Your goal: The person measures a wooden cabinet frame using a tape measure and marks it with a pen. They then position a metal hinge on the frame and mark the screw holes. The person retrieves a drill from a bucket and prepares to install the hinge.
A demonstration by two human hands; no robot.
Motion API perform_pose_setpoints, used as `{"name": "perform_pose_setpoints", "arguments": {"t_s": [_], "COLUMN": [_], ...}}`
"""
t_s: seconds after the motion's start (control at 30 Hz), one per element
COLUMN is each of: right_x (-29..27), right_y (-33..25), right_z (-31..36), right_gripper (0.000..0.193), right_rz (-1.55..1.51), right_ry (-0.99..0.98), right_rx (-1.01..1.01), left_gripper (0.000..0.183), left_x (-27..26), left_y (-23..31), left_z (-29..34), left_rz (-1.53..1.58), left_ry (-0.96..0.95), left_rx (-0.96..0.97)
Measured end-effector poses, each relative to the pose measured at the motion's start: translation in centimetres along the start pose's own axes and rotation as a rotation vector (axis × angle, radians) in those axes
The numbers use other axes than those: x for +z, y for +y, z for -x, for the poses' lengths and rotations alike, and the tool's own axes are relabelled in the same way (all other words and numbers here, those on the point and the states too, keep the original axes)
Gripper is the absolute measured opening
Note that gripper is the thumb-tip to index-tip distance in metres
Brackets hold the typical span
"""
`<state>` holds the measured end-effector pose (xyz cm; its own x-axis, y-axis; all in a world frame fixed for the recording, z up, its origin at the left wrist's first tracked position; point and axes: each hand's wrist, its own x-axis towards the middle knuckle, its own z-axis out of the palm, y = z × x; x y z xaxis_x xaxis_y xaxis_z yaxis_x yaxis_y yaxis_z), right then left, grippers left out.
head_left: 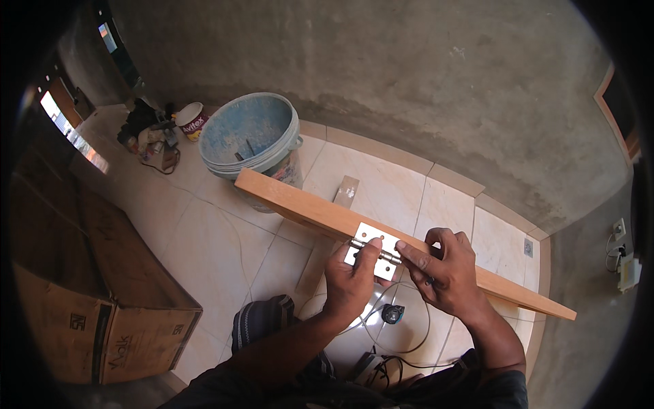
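A long wooden plank [293, 202] runs from upper left to lower right across my lap. A shiny metal hinge [374, 238] lies folded over the plank's near edge at its middle. My left hand [349, 279] presses on the hinge from below, fingers on its pin and lower leaf. My right hand [441, 267] grips the plank beside the hinge, its index finger touching the hinge's right end.
A pale blue bucket [250, 133] stands behind the plank's left end. A big cardboard box [102, 320] sits at the left. Cables and a small dark tool [392, 313] lie on the tiled floor [218, 245] below my hands. A small paint tub [192, 120] stands by the wall.
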<state>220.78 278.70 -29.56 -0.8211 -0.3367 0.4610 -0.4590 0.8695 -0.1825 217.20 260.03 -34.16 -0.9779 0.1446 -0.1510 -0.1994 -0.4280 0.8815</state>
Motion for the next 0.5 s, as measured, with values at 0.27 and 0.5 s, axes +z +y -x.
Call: {"name": "perform_pose_setpoints", "arguments": {"t_s": [0.27, 0.5], "right_x": [-0.04, -0.18], "right_y": [0.22, 0.37], "right_z": [-0.28, -0.47], "right_gripper": [0.059, 0.061], "right_rz": [-0.016, -0.019], "right_ry": [-0.015, -0.018], "right_rx": [0.012, -0.009], "left_gripper": [0.026, 0.030], "left_x": [-0.08, -0.31], "left_y": [-0.23, 0.25], "left_z": [-0.33, -0.24], "left_rz": [0.012, -0.043], "left_ry": [-0.035, -0.032], "left_rx": [0.011, -0.006]}}
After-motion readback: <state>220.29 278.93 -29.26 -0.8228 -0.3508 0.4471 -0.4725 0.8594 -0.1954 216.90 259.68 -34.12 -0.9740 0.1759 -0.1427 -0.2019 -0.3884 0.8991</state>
